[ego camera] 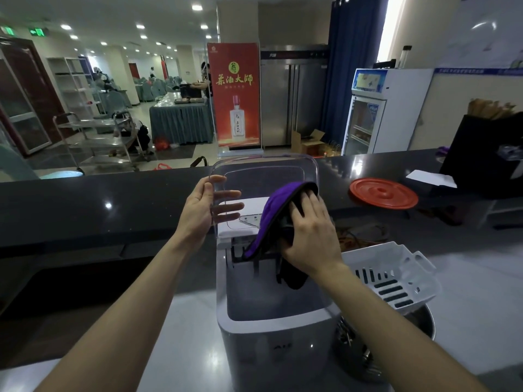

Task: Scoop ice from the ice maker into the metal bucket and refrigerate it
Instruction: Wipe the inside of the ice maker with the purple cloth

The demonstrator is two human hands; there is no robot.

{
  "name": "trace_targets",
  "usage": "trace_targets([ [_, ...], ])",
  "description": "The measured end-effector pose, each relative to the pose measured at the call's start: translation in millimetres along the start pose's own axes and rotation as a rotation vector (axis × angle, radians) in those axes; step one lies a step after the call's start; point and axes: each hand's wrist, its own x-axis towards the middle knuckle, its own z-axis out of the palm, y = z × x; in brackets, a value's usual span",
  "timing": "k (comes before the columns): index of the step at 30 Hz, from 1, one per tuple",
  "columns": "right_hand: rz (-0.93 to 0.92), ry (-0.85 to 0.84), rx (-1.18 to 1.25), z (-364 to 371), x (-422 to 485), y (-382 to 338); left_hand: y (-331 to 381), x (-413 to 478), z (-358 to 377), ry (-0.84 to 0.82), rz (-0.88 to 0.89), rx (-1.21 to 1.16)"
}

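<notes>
Purple cloth (278, 205) in right hand (311, 233) over ice maker (271, 326); left hand (203, 210) holds lid (266, 171)

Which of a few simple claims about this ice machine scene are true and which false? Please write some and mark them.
1. The ice maker has its clear lid raised. True.
2. The left hand holds a scoop. False: it holds the clear lid by its edge.
3. The right hand grips a purple and black cloth at the ice maker's opening. True.
4. The white basket sits inside the ice maker. False: it rests on the metal bucket beside it.
5. The red lid covers the metal bucket. False: it lies on the dark counter.
</notes>
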Motion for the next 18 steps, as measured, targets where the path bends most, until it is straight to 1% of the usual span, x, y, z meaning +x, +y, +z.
trace_targets([
  [4, -0.052, 0.044, -0.011, -18.3, 38.4, -11.8, 1.3, -1.7, 0.8, 0.011, 0.001, 0.019],
  [6, -0.086, 0.041, -0.015, -22.4, 50.3, -25.4, 2.4, 0.2, 1.6, 0.026, -0.002, 0.052],
  [7, -0.13, 0.013, -0.031, -21.7, 52.3, -34.8, 2.9, 0.9, 2.3, 0.041, -0.006, 0.069],
  [10, -0.344, -0.087, -0.051, -12.7, 49.0, -63.7, 1.2, 3.1, 1.6, 0.116, 0.022, 0.104],
  [12, -0.394, -0.09, -0.015, -8.7, 47.8, -73.8, 1.3, 3.5, 0.7, 0.121, 0.05, 0.122],
  [15, -0.347, -0.07, -0.02, -8.3, 49.4, -66.8, 1.4, 3.4, -0.8, 0.111, 0.024, 0.096],
  [18, -0.148, -0.028, -0.014, -16.0, 50.5, -31.9, 2.3, 3.0, 0.7, 0.041, -0.011, 0.032],
])
